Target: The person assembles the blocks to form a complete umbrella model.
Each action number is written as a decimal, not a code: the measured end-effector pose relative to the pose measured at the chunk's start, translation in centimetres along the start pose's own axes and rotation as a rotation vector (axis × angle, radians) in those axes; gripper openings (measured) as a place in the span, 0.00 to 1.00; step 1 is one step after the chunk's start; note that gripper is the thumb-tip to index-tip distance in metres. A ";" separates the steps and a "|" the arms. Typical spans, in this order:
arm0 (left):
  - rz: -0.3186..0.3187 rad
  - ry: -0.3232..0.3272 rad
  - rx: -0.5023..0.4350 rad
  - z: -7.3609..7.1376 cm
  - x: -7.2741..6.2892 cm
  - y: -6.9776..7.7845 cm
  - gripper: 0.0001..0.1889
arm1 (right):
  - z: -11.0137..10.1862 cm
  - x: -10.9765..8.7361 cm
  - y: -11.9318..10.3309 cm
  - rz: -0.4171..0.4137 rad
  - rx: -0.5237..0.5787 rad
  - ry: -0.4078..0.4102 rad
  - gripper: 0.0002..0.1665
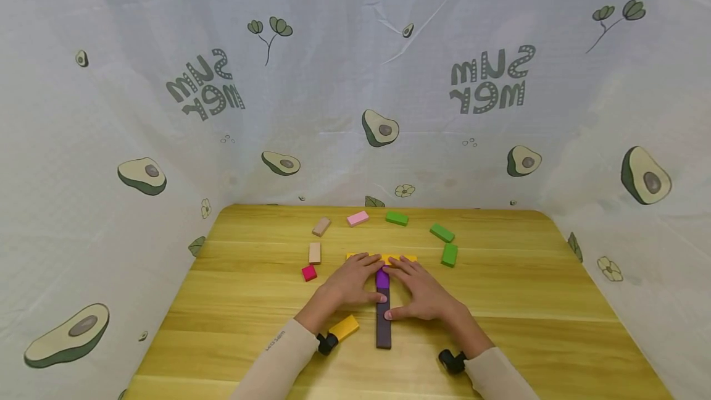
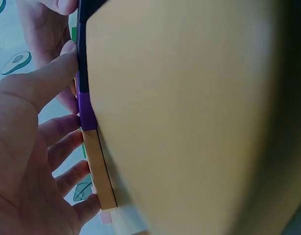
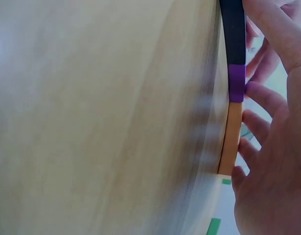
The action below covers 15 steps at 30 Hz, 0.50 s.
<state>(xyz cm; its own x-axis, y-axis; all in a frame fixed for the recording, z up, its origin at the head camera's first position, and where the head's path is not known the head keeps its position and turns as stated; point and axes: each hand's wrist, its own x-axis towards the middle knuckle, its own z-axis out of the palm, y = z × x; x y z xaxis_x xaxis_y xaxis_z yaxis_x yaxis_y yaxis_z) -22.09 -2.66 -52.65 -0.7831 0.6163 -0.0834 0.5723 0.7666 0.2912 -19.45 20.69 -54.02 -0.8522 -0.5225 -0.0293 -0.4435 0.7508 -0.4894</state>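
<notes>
Flat blocks form a T on the wooden table. Its crossbar is a yellow row (image 1: 411, 258), its stem a purple block (image 1: 382, 278) with dark blocks (image 1: 383, 329) below. My left hand (image 1: 351, 283) lies spread over the left side, fingertips at the yellow row and thumb on the dark stem. From the right, my right hand (image 1: 424, 294) mirrors it, its thumb lower on the stem. In the left wrist view, fingertips touch the yellow block (image 2: 99, 171). The right wrist view shows fingers along the other yellow block (image 3: 231, 137). Part of the crossbar is hidden under the fingers.
A loose yellow block (image 1: 344, 328) lies beside the left wrist. Around the T's top are a red block (image 1: 309, 273), a beige block (image 1: 315, 253), a tan block (image 1: 321, 226), a pink block (image 1: 358, 218) and green blocks (image 1: 442, 233). A printed cloth (image 1: 333, 79) surrounds the table.
</notes>
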 end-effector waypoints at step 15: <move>-0.001 0.011 -0.009 0.2 -0.4 0.1 0.44 | -1.5 -0.5 0.6 0.008 0.121 0.103 0.42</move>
<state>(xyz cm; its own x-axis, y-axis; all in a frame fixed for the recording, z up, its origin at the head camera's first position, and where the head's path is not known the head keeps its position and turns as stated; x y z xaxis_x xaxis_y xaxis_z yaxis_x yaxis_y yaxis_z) -21.67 -2.84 -52.77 -0.7861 0.6138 -0.0732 0.5697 0.7654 0.2993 -19.72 22.05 -53.01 -0.8822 -0.4680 0.0526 -0.4052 0.6974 -0.5912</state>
